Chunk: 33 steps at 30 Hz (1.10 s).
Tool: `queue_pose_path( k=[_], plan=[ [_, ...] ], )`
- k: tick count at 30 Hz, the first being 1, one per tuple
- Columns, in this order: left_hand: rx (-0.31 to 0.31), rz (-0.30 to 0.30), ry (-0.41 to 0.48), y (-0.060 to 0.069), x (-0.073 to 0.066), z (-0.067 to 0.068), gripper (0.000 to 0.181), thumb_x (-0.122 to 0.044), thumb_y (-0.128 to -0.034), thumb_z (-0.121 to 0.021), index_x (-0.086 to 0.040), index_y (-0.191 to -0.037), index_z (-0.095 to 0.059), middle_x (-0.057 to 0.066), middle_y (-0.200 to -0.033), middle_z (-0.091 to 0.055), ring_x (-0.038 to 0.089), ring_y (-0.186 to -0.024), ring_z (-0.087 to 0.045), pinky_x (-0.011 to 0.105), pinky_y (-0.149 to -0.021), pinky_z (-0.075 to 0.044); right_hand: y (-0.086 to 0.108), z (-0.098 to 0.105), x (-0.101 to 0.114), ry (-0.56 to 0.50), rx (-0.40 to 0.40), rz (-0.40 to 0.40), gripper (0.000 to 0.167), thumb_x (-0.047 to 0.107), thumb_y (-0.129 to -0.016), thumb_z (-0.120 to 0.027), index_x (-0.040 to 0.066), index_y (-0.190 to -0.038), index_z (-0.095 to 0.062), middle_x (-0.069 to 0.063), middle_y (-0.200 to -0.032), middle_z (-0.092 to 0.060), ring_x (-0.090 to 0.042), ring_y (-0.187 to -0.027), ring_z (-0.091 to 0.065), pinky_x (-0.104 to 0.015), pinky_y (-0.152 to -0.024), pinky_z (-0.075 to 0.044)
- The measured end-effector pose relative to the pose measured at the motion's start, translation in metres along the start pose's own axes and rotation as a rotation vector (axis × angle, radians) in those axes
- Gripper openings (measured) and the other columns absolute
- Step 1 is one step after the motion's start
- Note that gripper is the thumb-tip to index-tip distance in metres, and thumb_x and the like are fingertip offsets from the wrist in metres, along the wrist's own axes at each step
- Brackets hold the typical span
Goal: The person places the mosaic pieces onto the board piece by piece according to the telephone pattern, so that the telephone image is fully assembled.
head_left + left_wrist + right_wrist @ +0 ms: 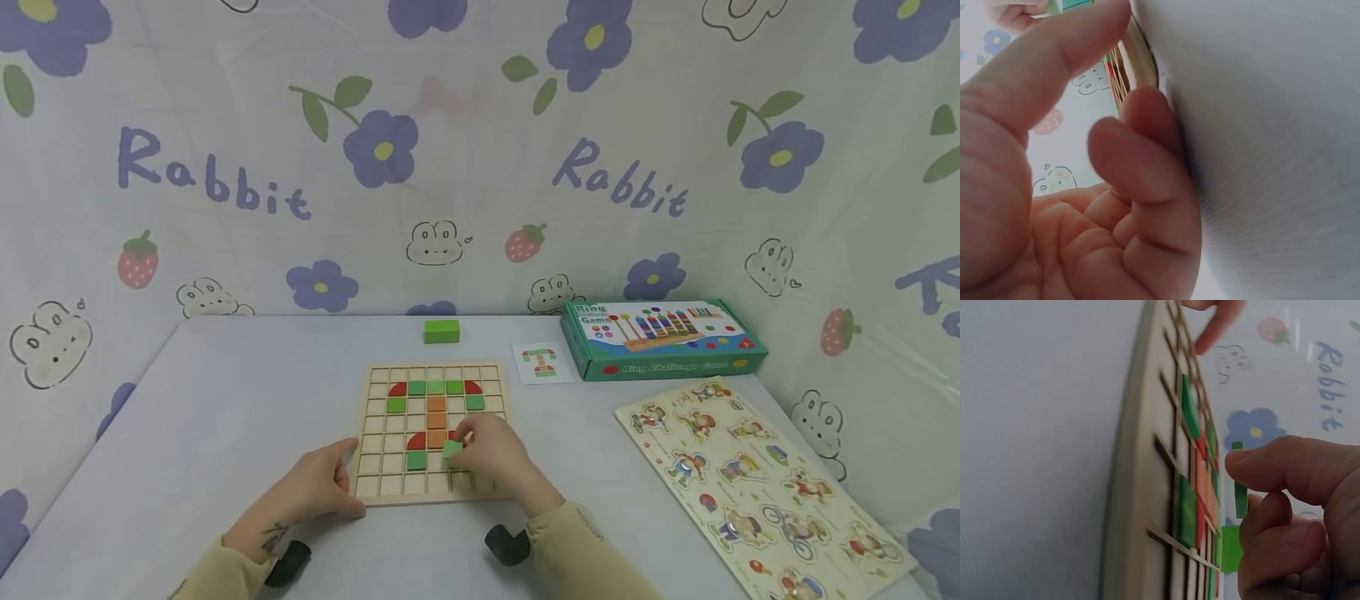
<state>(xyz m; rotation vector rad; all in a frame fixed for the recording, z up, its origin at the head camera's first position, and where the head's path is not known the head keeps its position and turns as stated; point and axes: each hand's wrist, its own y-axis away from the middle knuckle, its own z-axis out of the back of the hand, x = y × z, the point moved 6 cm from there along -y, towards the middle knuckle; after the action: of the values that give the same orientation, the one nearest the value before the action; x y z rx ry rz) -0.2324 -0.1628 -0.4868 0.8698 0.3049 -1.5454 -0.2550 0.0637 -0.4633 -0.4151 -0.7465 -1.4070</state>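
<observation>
A wooden grid board lies on the table, with red quarter-round, green and orange tiles in some of its squares. My right hand is over its lower right part, pinching a thin green tile between thumb and finger, edge-on and apart from the board in the right wrist view. Another green tile lies in the grid near that hand. At the board's front left corner, my left hand holds the frame, with the thumb by the front edge and a finger at the left side. Its other fingers are curled.
Behind the board stands a green block, possibly stacked tiles. A pattern card lies beside a Ring Challenge Game box. A wooden picture puzzle board takes up the table's right side. Printed cloth hangs behind the table.
</observation>
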Motion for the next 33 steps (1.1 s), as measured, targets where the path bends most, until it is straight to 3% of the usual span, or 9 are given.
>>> queue_pose_path(
  k=[4,9,24,33],
  plan=[
    [-0.001,-0.007,0.003,0.000,0.000,0.000,0.097,-0.010,-0.0561,-0.086,0.000,-0.139,-0.037,0.004,-0.064,-0.051,0.014,-0.056,-0.044,0.026,-0.049,-0.033,-0.004,-0.014,0.003,0.075,0.017,-0.014,0.015,0.013,-0.070,-0.073,0.011,-0.083,-0.066,0.001,-0.081,-0.059,-0.018,-0.076,-0.050,-0.033,-0.064,-0.040],
    [-0.002,-0.011,0.007,0.000,0.001,-0.001,0.097,-0.010,-0.0561,-0.086,0.001,-0.139,-0.037,0.004,-0.065,-0.051,0.014,-0.056,-0.044,0.026,-0.048,-0.033,-0.004,-0.020,0.007,0.139,0.008,0.021,0.014,0.008,-0.068,-0.070,0.009,-0.081,-0.066,0.001,-0.081,-0.061,-0.017,-0.073,-0.050,-0.033,-0.063,-0.041],
    [0.003,-0.001,0.009,0.000,0.001,-0.001,0.097,-0.010,-0.0562,-0.086,0.000,-0.139,-0.037,0.004,-0.065,-0.051,0.014,-0.057,-0.044,0.026,-0.049,-0.033,-0.003,-0.024,0.014,0.148,-0.007,0.049,0.018,0.008,-0.067,-0.071,0.010,-0.085,-0.070,0.003,-0.081,-0.063,-0.014,-0.071,-0.050,-0.030,-0.058,-0.039],
    [0.004,-0.006,0.011,0.000,0.001,0.000,0.096,-0.010,-0.0566,-0.086,0.000,-0.139,-0.037,0.004,-0.065,-0.051,0.014,-0.057,-0.044,0.026,-0.049,-0.033,-0.004,-0.027,0.024,0.145,-0.005,0.070,0.016,0.011,-0.069,-0.071,0.013,-0.086,-0.069,0.002,-0.087,-0.063,-0.014,-0.078,-0.052,-0.031,-0.064,-0.041]
  ],
)
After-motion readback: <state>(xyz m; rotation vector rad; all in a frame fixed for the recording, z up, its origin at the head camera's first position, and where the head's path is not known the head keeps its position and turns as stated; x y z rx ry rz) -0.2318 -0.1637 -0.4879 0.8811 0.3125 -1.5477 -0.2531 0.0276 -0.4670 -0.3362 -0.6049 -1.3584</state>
